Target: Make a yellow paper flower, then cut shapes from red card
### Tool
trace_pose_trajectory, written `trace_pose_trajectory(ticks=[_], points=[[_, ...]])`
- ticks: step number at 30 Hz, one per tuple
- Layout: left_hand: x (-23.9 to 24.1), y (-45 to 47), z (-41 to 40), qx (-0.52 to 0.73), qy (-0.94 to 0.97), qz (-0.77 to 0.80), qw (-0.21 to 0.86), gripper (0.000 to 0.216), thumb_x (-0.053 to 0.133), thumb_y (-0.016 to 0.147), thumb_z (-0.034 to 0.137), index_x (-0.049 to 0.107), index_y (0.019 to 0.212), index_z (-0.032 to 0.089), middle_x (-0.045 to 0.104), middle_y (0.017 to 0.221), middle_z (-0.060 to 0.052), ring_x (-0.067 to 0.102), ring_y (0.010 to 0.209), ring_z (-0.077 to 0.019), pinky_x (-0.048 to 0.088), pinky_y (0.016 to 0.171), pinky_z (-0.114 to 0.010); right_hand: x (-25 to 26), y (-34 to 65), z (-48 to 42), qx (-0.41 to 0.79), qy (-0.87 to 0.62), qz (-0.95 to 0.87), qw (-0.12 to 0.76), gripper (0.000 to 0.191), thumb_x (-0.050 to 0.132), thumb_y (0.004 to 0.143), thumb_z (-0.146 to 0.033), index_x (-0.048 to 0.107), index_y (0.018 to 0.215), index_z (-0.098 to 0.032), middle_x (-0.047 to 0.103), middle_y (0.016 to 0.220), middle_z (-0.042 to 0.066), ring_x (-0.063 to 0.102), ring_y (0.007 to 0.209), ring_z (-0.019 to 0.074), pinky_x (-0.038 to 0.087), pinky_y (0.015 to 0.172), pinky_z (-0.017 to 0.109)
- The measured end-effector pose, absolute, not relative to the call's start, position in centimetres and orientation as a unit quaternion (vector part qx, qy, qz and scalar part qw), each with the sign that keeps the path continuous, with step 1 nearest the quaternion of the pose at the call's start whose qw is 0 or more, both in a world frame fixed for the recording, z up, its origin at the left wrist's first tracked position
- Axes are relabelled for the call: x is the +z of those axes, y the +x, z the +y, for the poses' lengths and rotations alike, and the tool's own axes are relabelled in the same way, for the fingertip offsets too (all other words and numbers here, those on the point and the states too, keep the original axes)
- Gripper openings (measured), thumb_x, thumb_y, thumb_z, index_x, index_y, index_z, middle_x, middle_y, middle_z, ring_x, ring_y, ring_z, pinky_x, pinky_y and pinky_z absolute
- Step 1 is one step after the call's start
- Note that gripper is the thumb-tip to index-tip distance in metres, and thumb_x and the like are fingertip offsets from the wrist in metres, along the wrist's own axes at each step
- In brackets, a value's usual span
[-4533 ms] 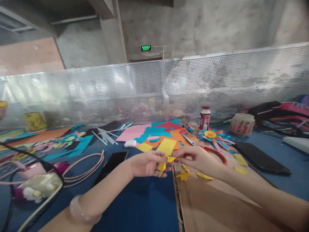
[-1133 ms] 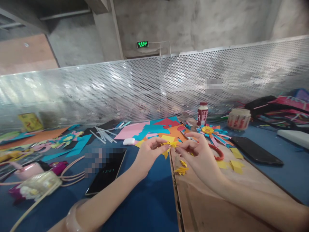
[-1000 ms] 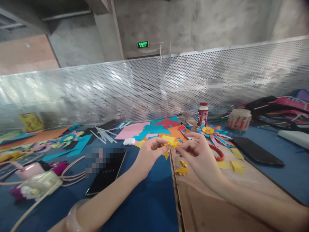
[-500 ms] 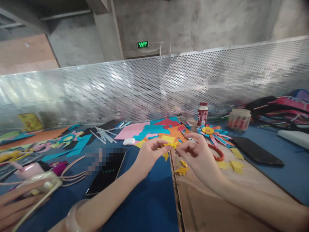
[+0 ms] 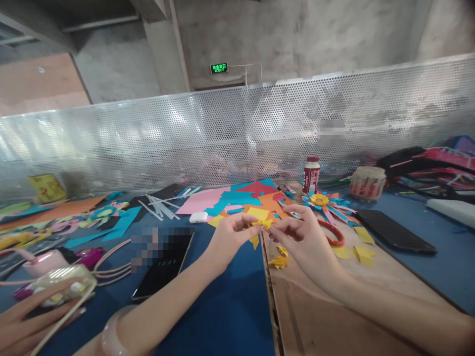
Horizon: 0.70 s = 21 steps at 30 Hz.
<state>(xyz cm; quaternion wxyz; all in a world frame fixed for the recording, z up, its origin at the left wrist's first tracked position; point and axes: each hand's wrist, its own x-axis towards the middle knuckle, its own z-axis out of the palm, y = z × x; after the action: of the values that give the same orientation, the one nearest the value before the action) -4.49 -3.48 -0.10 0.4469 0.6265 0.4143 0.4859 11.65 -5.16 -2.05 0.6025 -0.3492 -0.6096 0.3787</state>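
Between the fingertips of both hands is a small yellow folded paper piece with pointed tips. My left hand pinches its left side, thumb against fingers. From the right, my right hand pinches the other side. The fingers cover part of the paper's shape. Just below, similar yellow folded pieces lie on the wooden board. Yellow paper squares are to the right of my right hand, and a red tape ring lies behind it.
A phone lies left, another dark phone right. Coloured paper sheets, white sticks and a white case are behind. A bottle, a jar and a paper flower stand or lie farther back. Another person's hand is at lower left.
Both my hands stay almost in place, still pinching the yellow paper, which has shifted slightly between the fingertips. The other person's hand at lower left has moved a little over the clear pouch-like object.
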Motion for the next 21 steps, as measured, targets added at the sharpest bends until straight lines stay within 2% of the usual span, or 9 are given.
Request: trace_pose_trajectory(ticks=[7, 12, 18, 21], points=[[0.34, -4.30, -3.61, 0.503, 0.628, 0.419, 0.421, 0.015, 0.065, 0.066, 0.024, 0.060, 0.077, 0.016, 0.062, 0.074, -0.001, 0.055, 0.070, -0.0113, 0.043, 0.068, -0.026, -1.87, 11.66, -5.22, 0.358, -0.365, -0.647, 0.565, 0.029, 0.059, 0.076, -0.037, 0.044, 0.096, -0.021, 0.061, 0.080, 0.003, 0.058, 0.074, 0.0149, 0.047, 0.063, 0.027], [0.28, -4.29, -3.63, 0.498, 0.638, 0.423, 0.407, 0.015, 0.065, 0.066, 0.026, 0.060, 0.077, 0.017, 0.062, 0.074, -0.001, 0.055, 0.070, -0.0120, 0.043, 0.067, -0.026, -1.79, 11.70, -5.31, 0.302, -0.424, -0.671, 0.529, 0.021, 0.058, 0.076, -0.039, 0.053, 0.080, -0.019, 0.057, 0.071, 0.000, 0.051, 0.060, 0.0115, 0.042, 0.051, 0.024], [-0.08, -4.37, -3.63, 0.491, 0.649, 0.422, 0.398, 0.016, 0.064, 0.068, 0.028, 0.061, 0.080, 0.018, 0.064, 0.081, -0.003, 0.058, 0.074, -0.0136, 0.045, 0.070, -0.028, -2.14, 11.74, -5.13, 0.280, -0.430, -0.664, 0.544, 0.013, 0.055, 0.079, -0.033, 0.055, 0.079, -0.019, 0.059, 0.075, 0.000, 0.053, 0.067, 0.0124, 0.042, 0.057, 0.025], [-0.27, -4.41, -3.54, 0.488, 0.656, 0.421, 0.393, 0.017, 0.064, 0.068, 0.029, 0.062, 0.081, 0.018, 0.065, 0.082, -0.003, 0.058, 0.075, -0.0144, 0.045, 0.071, -0.029, -2.20, 11.73, -5.23, 0.276, -0.429, -0.671, 0.538, 0.013, 0.054, 0.079, -0.032, 0.056, 0.077, -0.019, 0.058, 0.072, 0.000, 0.051, 0.063, 0.0122, 0.040, 0.055, 0.024]])
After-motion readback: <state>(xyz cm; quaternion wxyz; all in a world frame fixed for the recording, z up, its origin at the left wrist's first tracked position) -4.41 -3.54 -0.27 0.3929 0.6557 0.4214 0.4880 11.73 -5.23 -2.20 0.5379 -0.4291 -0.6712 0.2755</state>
